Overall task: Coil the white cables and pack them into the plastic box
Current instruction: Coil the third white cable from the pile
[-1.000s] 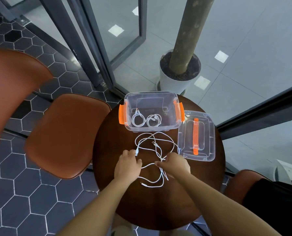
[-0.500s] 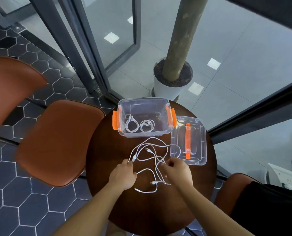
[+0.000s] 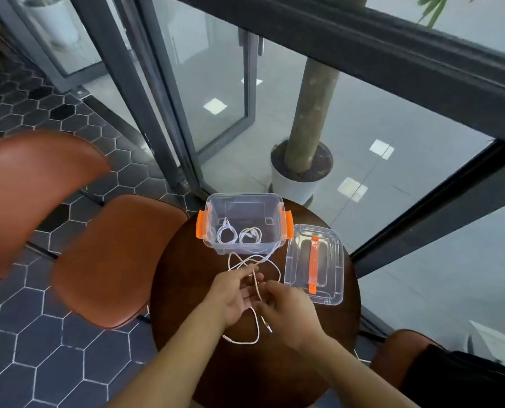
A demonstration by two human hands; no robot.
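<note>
White cables: two already coiled (image 3: 239, 235) on the floor of the plastic box (image 3: 242, 201), side by side toward its near wall; one loose cable (image 3: 255, 293) strung over the round wooden surface (image 3: 183, 290) between box and hands. Going left to right: left hand (image 3: 233, 293) palm-up, fingers partly open, with a strand laid across them and seemingly pinched at the fingertips, though how firmly cannot be told; then the cable itself, long axis running near-to-far, far loops fanned out just short of the box's near wall, near end drooping in a U toward the body with one plug tip (image 3: 267, 326) free; then right hand (image 3: 286, 307), fingers curled in with the strand passing under or through them, the actual pinch hidden. Both grips touching the same strand, almost meeting at its middle, so neither markedly nearer. Box straight ahead of the grips, beyond the loops; its lid (image 3: 333, 272) off, resting just right of the box, orange handle (image 3: 314, 263) up. Likely next: winding the free length around the left fingers, drawing the far loops back toward the body. Risk judged: crossed far loops snagging while being drawn in.
</note>
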